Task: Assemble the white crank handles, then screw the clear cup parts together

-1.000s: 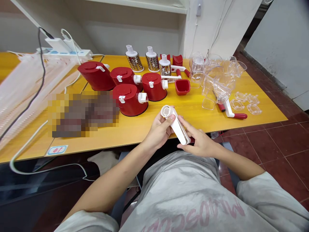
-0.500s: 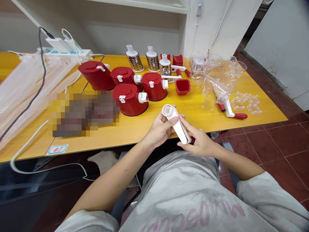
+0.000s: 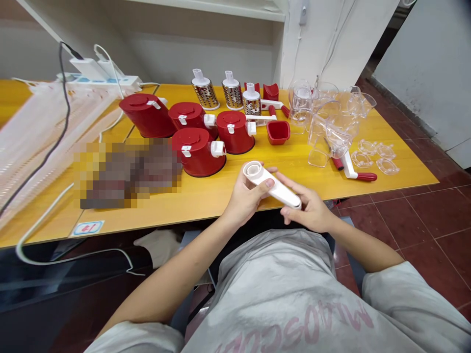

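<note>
A white crank handle point(image 3: 280, 191) with a round socket at one end is held over the table's front edge. My left hand point(image 3: 247, 196) grips it near the socket, thumb pressed on top. Around its narrow lower end, the fingers and thumb of my right hand point(image 3: 308, 208) are closed; the handle's red grip is hidden. Beyond my hands stand several red grater bases point(image 3: 198, 154) with white side knobs. A red square cup point(image 3: 278, 132) sits to their right.
Metal grater drums point(image 3: 231, 93) stand at the back, near other crank handles. Clear plastic housings point(image 3: 336, 130) and clear flat parts point(image 3: 387, 165) lie at the right, beside a red-gripped crank point(image 3: 353, 169). On the left are a power strip point(image 3: 121, 82), cables and plastic wrap point(image 3: 62, 117).
The crank handle has turned so its lower end points more to the right and its smooth face shows. My right hand has shifted slightly right with it; the red grip has gone from sight.
</note>
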`<action>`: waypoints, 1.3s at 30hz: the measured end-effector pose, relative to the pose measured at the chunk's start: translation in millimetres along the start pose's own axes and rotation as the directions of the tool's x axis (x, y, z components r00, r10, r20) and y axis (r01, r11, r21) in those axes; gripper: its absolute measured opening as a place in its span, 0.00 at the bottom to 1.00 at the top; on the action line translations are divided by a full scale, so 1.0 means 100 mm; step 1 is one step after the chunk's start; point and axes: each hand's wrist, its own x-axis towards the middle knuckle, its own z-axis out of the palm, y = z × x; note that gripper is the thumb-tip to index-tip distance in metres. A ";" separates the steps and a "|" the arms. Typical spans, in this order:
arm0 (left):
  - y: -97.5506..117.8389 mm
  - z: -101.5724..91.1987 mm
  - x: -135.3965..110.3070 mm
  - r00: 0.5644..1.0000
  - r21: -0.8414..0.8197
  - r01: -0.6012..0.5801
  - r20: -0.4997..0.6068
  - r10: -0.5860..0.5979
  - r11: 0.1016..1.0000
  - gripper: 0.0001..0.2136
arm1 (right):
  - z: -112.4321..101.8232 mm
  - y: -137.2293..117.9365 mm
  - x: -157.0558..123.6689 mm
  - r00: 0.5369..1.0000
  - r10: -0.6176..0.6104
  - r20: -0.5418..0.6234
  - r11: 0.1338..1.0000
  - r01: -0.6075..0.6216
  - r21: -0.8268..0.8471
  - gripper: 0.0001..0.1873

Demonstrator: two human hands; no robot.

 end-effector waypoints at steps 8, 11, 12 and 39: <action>0.09 -0.17 -0.02 0.960 0.063 -0.041 0.278 0.022 0.997 0.37 | -0.43 -0.17 0.00 0.982 0.043 -0.182 0.976 -0.002 0.217 0.41; 0.15 -0.23 -0.02 0.947 0.174 -0.046 0.320 -0.012 0.984 0.36 | -0.41 -0.23 0.02 0.977 0.164 -0.136 0.956 -0.123 0.265 0.38; 0.17 -0.23 -0.02 0.946 0.263 -0.127 0.323 0.036 0.956 0.34 | -0.39 -0.25 0.02 0.975 0.190 -0.117 0.946 -0.150 0.288 0.37; -0.07 -0.25 -0.03 0.563 0.654 -0.754 0.594 0.575 0.062 0.06 | 0.04 -0.09 0.02 0.998 0.060 0.005 0.935 -0.058 0.350 0.36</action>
